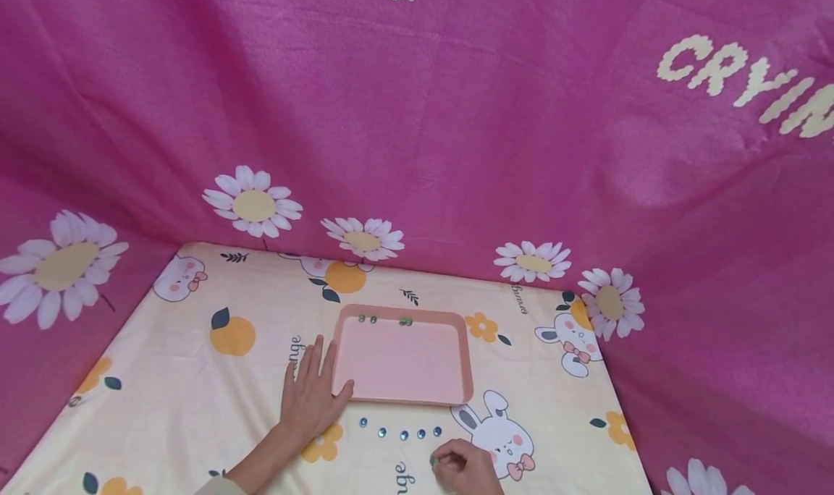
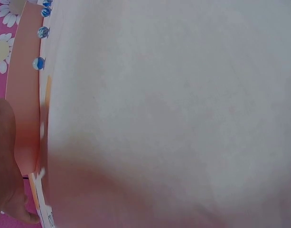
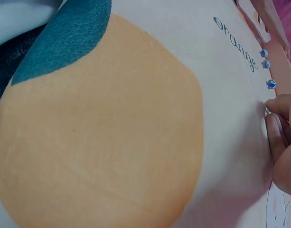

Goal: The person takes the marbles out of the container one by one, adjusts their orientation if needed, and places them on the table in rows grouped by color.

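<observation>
A shallow pink tray lies on the table in the head view. Inside it, several green marbles sit along the far side. My left hand rests with fingers spread against the tray's left edge, the thumb at its near left corner. In front of the tray, several blue marbles form a loose row on the cloth. My right hand pinches a small green marble between thumb and fingertips, just nearer to me than the row's right end. In the right wrist view the fingers mostly hide that marble.
A cream tablecloth printed with oranges, flowers and rabbits covers the table. Pink cloth with daisies hangs behind and on both sides. A small ring-like object lies near the table's left edge.
</observation>
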